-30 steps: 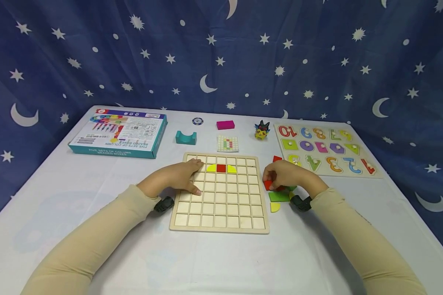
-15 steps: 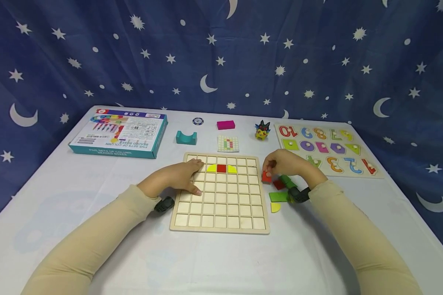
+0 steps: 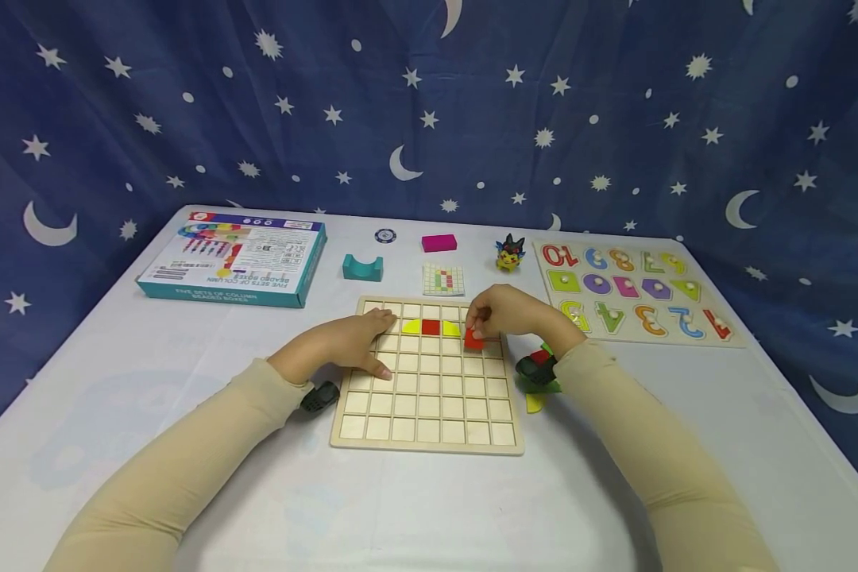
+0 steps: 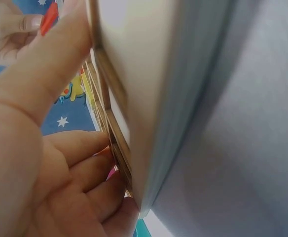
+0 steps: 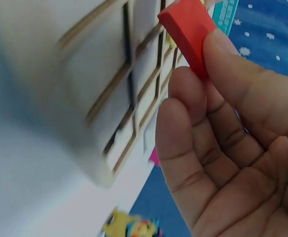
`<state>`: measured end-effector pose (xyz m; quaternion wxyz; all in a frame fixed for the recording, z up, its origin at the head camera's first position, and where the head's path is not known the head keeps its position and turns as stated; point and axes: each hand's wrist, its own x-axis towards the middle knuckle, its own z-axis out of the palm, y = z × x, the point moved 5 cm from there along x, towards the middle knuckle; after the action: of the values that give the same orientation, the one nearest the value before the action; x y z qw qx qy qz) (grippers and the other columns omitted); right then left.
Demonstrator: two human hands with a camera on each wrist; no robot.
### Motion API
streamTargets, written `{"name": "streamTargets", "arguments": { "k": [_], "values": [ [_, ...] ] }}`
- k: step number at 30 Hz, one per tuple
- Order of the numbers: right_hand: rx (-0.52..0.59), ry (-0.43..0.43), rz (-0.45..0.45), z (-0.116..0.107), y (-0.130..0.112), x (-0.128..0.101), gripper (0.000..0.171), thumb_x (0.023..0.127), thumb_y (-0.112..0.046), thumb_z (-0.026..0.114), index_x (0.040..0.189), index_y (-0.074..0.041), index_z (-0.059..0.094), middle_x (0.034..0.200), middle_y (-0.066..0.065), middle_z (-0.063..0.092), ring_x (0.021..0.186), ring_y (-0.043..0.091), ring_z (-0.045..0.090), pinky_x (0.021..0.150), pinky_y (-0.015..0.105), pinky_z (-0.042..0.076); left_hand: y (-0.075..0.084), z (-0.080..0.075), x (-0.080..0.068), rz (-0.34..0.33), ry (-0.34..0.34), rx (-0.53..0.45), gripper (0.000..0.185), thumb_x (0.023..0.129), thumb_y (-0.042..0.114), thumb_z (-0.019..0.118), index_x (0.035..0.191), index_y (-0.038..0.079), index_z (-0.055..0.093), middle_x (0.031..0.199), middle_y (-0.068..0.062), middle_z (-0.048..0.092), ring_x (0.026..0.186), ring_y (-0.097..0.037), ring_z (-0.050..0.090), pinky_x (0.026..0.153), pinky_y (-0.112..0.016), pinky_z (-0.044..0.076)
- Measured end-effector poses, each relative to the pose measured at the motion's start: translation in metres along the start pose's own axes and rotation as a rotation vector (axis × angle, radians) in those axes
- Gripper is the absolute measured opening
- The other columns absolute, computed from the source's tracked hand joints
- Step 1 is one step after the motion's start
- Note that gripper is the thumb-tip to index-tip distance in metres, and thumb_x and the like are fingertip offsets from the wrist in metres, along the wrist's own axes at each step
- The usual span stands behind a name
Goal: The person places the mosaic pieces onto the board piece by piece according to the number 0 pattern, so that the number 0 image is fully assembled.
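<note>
Right hand (image 3: 504, 310): over the far right part of the wooden grid board (image 3: 430, 407); thumb and fingers pinch a red piece (image 5: 188, 32).
Red piece, position: tilted, at the board's right-hand columns; contact with the board cannot be told.
Left hand (image 3: 353, 342): rests on the board's left side, fingers extended, thumb spread away from them, gripping nothing.
Pieces in grid: second row from the far edge, a red square (image 3: 430, 326) between a left yellow piece (image 3: 411, 327) and a right yellow piece (image 3: 451, 328).
Loose pieces: right of the board, partly hidden by the right wrist; a yellow rounded piece (image 3: 535, 403) shows nearest the viewer.
Pattern card (image 3: 443, 280): on the desk (image 3: 257, 492), just beyond the board; magenta block (image 3: 439, 243) behind it, teal block (image 3: 362, 270) to its left.
Far right: number puzzle (image 3: 632, 289), with a small figurine (image 3: 510, 254) near its left edge.
Far left: teal-sided box (image 3: 232, 258), lying flat.
</note>
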<state>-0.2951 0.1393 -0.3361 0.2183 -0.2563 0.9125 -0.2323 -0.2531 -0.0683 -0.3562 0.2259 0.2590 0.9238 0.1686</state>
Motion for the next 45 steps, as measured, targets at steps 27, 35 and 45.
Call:
{"name": "streamTargets", "arguments": {
  "k": [27, 35, 45],
  "values": [
    [-0.018, -0.021, 0.016, 0.021, -0.019, 0.023, 0.009, 0.08, 0.0, 0.063, 0.084, -0.007, 0.068, 0.074, 0.001, 0.059, 0.068, 0.012, 0.048, 0.062, 0.022, 0.042, -0.001, 0.0, 0.003, 0.004, -0.007, 0.022, 0.096, 0.076, 0.038, 0.073, 0.145, -0.003, 0.02, 0.152, -0.019, 0.016, 0.142, -0.032, 0.01, 0.115, -0.045, 0.014],
    [-0.055, 0.028, 0.017, 0.012, -0.015, 0.016, 0.007, 0.082, -0.006, 0.066, 0.088, -0.008, 0.069, 0.08, 0.002, 0.061, 0.076, 0.015, 0.049, 0.068, 0.025, 0.043, -0.002, 0.001, 0.005, 0.003, -0.008, 0.021, 0.097, 0.076, 0.039, 0.073, 0.145, -0.003, 0.02, 0.153, -0.018, 0.015, 0.142, -0.031, 0.009, 0.115, -0.044, 0.013],
    [-0.019, 0.024, 0.081, -0.005, 0.013, -0.011, 0.013, 0.08, -0.006, 0.069, 0.093, -0.005, 0.068, 0.083, 0.003, 0.063, 0.077, 0.014, 0.053, 0.068, 0.024, 0.047, -0.002, 0.001, 0.004, 0.004, -0.012, 0.018, 0.096, 0.076, 0.038, 0.073, 0.145, -0.004, 0.02, 0.152, -0.019, 0.015, 0.142, -0.032, 0.009, 0.115, -0.045, 0.013]
  ]
}}
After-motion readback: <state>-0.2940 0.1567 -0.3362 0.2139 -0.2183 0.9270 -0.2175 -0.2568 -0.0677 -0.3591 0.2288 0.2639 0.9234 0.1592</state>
